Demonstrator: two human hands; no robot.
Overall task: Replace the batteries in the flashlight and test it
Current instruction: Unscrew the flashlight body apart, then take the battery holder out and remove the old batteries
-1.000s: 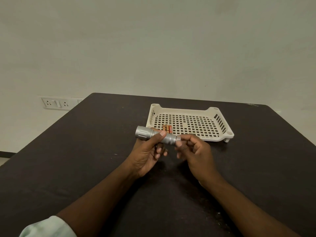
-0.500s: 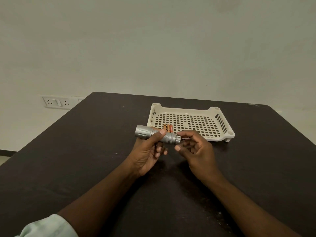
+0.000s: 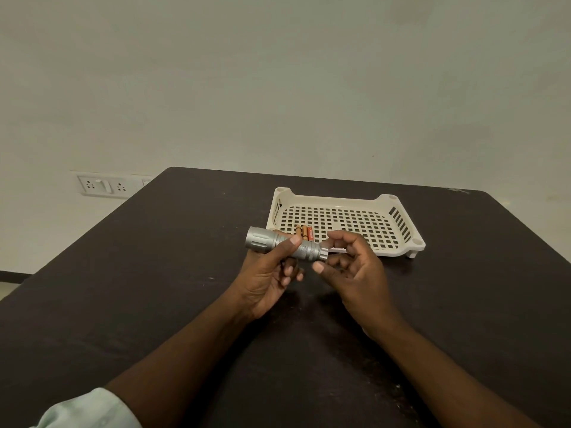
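My left hand (image 3: 268, 273) grips a silver flashlight (image 3: 285, 246) around its middle and holds it level above the table, head to the left, tail cap to the right. My right hand (image 3: 352, 267) sits at the tail end with its fingers spread; the forefinger and thumb are close to the tail cap but do not clasp it. Three small orange and red batteries (image 3: 304, 232) lie side by side in the near left corner of the cream slotted tray (image 3: 398, 223), just behind the flashlight.
A dark table (image 3: 154, 288) carries everything; its far edge meets a pale wall. A white socket panel (image 3: 102, 185) is on the wall at the left. A light sleeve (image 3: 86, 412) shows at the bottom left.
My right hand's fingers have come off the tail cap and spread apart. The flashlight and my left hand have stayed nearly still.
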